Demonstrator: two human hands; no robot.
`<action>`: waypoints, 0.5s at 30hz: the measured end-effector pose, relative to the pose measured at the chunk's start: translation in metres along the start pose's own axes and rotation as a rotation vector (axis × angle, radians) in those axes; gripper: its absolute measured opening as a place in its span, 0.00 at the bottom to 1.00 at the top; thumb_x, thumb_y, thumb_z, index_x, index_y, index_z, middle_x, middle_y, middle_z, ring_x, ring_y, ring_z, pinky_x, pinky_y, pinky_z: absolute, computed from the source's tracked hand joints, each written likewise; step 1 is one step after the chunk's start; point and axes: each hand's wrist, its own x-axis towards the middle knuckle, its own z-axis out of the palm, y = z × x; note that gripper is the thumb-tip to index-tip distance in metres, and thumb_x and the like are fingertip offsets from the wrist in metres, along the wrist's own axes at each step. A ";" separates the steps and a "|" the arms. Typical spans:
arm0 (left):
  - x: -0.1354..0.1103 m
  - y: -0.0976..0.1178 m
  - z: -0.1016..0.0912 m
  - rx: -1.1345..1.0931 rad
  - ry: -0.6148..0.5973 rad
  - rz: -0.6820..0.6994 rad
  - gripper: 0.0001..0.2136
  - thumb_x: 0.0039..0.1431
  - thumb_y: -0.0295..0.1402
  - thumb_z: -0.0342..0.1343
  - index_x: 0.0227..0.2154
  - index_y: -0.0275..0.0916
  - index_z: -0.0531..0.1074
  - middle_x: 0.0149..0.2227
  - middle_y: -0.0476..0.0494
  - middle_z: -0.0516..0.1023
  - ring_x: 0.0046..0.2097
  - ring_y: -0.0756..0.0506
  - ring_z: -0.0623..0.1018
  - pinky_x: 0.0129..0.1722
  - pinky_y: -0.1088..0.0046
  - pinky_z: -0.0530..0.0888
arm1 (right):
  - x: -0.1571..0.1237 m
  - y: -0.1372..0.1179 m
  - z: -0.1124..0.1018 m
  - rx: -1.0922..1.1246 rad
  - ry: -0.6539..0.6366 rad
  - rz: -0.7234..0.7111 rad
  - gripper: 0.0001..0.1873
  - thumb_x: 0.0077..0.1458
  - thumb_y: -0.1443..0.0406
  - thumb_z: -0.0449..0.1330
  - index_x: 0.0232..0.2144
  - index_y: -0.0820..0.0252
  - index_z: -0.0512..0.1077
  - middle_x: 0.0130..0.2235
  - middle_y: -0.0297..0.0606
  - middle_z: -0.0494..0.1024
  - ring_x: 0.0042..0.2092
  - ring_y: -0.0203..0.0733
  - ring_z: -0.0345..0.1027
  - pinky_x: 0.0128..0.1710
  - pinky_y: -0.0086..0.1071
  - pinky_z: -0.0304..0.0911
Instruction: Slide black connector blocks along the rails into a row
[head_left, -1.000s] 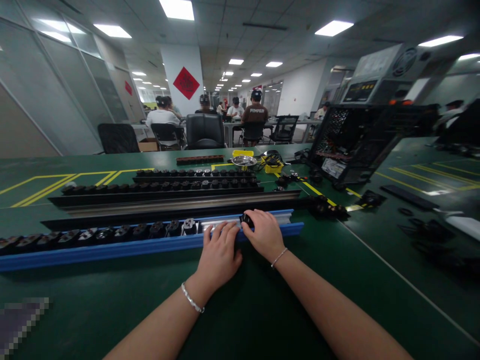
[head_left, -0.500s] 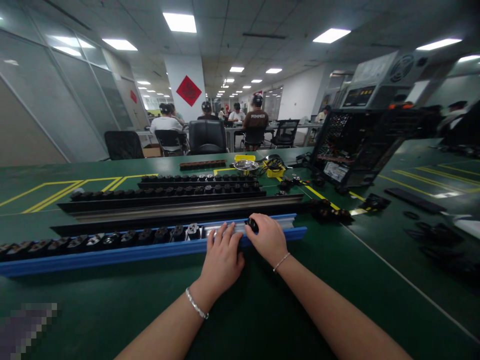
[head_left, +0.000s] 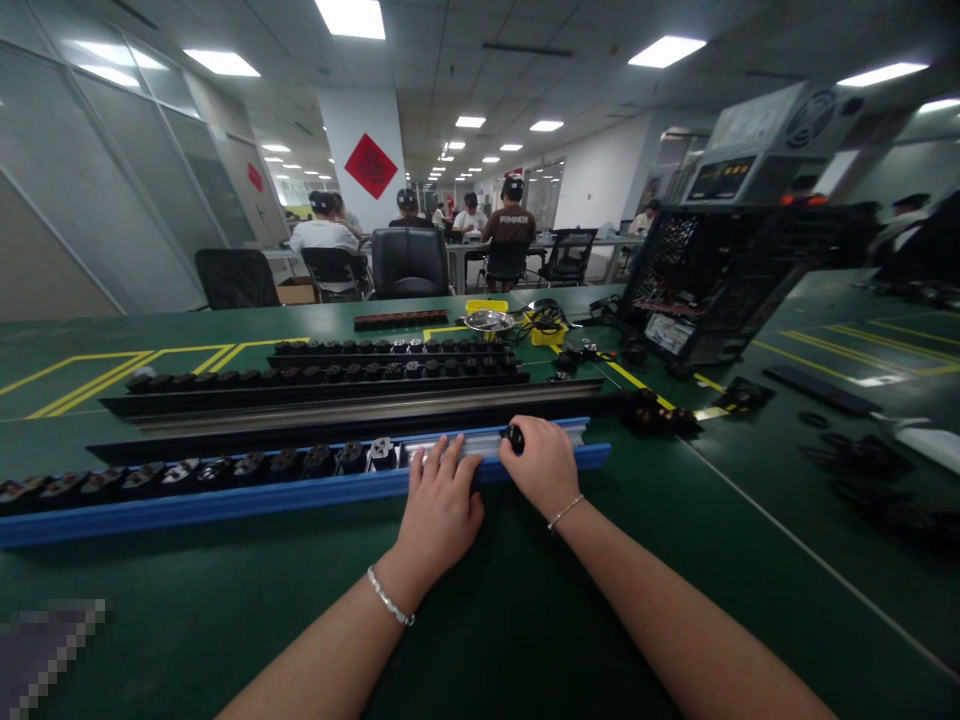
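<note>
A long blue rail [head_left: 225, 502] with a silver channel lies across the green table in front of me. Several black socket modules [head_left: 247, 467] sit in a row in its left part. My left hand [head_left: 439, 510] rests on the rail with its fingers stretched flat over the channel. Just to its right, my right hand [head_left: 544, 465] is closed on one black socket module [head_left: 514, 437] held at the channel.
Behind the blue rail lie black rails [head_left: 322, 385] filled with socket modules. A metal bowl [head_left: 487, 321] and a yellow box [head_left: 547, 335] stand farther back. An open black computer case [head_left: 705, 285] is at the right. Loose black parts [head_left: 660, 418] lie near the rail's right end. People sit at far desks.
My right hand with the black module has shifted slightly to the right along the rail. My left hand stays flat on the channel.
</note>
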 end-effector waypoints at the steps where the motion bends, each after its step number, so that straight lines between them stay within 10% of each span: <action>1: 0.000 0.000 0.000 0.000 0.001 -0.001 0.19 0.54 0.29 0.52 0.51 0.42 0.67 0.61 0.39 0.64 0.64 0.35 0.59 0.62 0.47 0.55 | 0.000 0.001 -0.001 -0.005 -0.001 0.008 0.09 0.52 0.64 0.53 0.34 0.59 0.71 0.38 0.41 0.77 0.44 0.45 0.67 0.48 0.37 0.53; 15: 0.001 0.002 -0.002 0.017 -0.008 -0.003 0.19 0.55 0.29 0.51 0.51 0.41 0.67 0.61 0.38 0.65 0.63 0.35 0.60 0.61 0.46 0.55 | 0.004 0.021 -0.008 -0.070 0.013 0.116 0.13 0.48 0.64 0.54 0.37 0.60 0.72 0.40 0.44 0.77 0.46 0.48 0.67 0.50 0.41 0.54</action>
